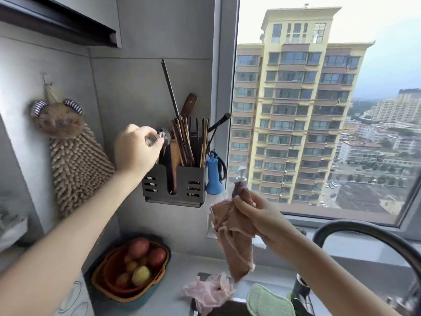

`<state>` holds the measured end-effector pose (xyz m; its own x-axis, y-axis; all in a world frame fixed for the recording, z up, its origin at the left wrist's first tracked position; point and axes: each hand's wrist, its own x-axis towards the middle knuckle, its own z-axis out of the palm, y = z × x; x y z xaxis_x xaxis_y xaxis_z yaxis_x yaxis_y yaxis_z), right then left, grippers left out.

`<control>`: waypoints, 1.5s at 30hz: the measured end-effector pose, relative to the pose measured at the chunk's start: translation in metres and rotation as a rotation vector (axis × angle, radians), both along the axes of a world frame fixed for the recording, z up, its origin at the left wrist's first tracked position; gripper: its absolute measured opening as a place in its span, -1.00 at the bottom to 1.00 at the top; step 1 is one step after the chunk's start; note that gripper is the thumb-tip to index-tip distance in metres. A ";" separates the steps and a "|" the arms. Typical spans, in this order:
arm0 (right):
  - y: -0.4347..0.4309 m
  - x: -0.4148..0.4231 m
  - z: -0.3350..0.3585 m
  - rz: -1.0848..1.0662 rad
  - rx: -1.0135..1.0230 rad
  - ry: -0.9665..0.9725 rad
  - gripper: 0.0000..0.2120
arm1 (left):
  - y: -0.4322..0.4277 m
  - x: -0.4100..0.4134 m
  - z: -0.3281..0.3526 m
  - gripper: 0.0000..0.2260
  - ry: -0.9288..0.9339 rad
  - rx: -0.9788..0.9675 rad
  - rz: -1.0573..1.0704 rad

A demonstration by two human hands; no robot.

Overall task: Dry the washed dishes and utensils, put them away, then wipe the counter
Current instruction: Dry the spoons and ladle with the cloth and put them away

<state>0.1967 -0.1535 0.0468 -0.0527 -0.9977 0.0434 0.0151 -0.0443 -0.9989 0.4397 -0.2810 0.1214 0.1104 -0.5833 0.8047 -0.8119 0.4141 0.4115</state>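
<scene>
My left hand (136, 148) is raised to the top left of the dark wall-mounted utensil holder (173, 185) and grips shiny metal utensils (159, 136), blurred, their heads at the holder's left slot. The holder is full of brown chopsticks (189, 142), a wooden spatula and a long dark handle. My right hand (257, 213) is lower right of the holder, fingers closed on a pink-brown dish cloth (237, 242) that hangs down over the counter (180, 267).
A fruit bowl (131, 270) sits in the counter corner. A fluffy hand towel (73, 160) hangs on the left wall. A blue tool (213, 176) and scissors hang beside the holder. A pink rag (209, 290), green sponge (268, 302) and black faucet (364, 231) surround the sink.
</scene>
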 end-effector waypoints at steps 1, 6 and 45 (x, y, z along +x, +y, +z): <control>0.010 -0.006 -0.001 0.015 0.026 -0.126 -0.83 | 0.023 -0.016 -0.013 -0.70 0.006 0.039 -0.126; 0.060 -0.050 -0.019 -0.042 0.107 -0.508 -0.71 | 0.140 -0.108 -0.099 -0.14 -0.018 0.930 -0.834; 0.529 -0.442 -0.152 -1.180 0.238 0.287 -0.69 | 0.456 -0.627 -0.267 -0.89 0.018 1.868 -1.002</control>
